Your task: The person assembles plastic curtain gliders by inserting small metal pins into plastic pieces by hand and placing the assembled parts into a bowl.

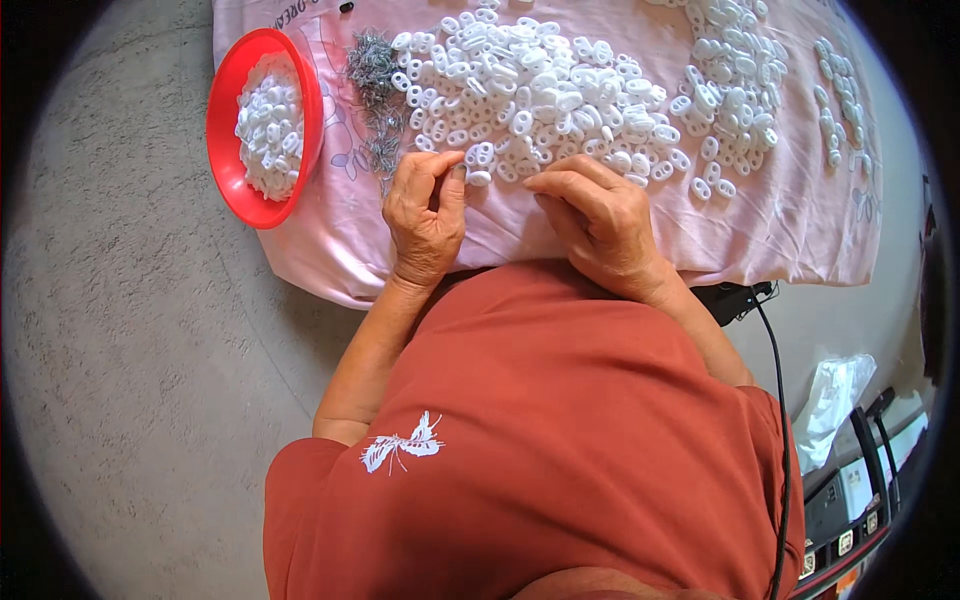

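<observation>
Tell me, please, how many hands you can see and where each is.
2: the left hand is over the pink cloth, at the near edge of the middle white pile; the right hand is to its right, along the same edge. No others show.

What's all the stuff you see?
round plastic bowl: one, red, left
small pieces: many, white, in bowl
thin tangled bits: many, grey, beside bowl
holed oval pieces: many, white, centre and right
similar pieces: several, greyish, far right
small object: one, black, top
printed cloth: one, pink, under heaps
thin cable: one, black, right
crumpled plastic sheet: one, white, lower right
boxy equipment: unclear, black, lower right
rough floor: one, grey, left
butterfly shirt: one, rust, below
left hand: one, bare, centre
right hand: one, bare, centre
</observation>
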Tool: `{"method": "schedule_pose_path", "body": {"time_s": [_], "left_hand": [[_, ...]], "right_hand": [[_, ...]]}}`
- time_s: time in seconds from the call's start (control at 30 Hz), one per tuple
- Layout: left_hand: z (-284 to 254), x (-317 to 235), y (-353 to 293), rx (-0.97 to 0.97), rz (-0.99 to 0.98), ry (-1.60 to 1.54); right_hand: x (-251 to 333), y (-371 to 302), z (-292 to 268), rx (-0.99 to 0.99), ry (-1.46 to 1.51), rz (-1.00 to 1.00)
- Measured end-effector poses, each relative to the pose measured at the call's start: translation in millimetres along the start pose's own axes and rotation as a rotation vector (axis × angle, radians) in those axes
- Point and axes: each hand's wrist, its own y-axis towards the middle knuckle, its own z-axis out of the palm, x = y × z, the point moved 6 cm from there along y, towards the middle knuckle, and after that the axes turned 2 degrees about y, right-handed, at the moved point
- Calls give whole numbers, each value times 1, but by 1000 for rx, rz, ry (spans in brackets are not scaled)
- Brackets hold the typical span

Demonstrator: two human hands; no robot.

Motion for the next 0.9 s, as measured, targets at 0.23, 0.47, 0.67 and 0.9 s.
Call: {"method": "schedule_pose_path", "body": {"time_s": [0.23, 0.47, 0.67, 0.9], "left_hand": [[-8, -26, 14, 30, -17, -94], [15, -61, 42, 190, 261, -53], [26, -57, 46, 270, 266, -35], [26, -58, 43, 261, 202, -33]], "right_hand": [[-5, -3, -16, -179, 14, 158], [-11, -5, -18, -270, 97, 124], [-20, -13, -15, -201, 125, 196], [-23, -11, -14, -281, 206, 184]]}}
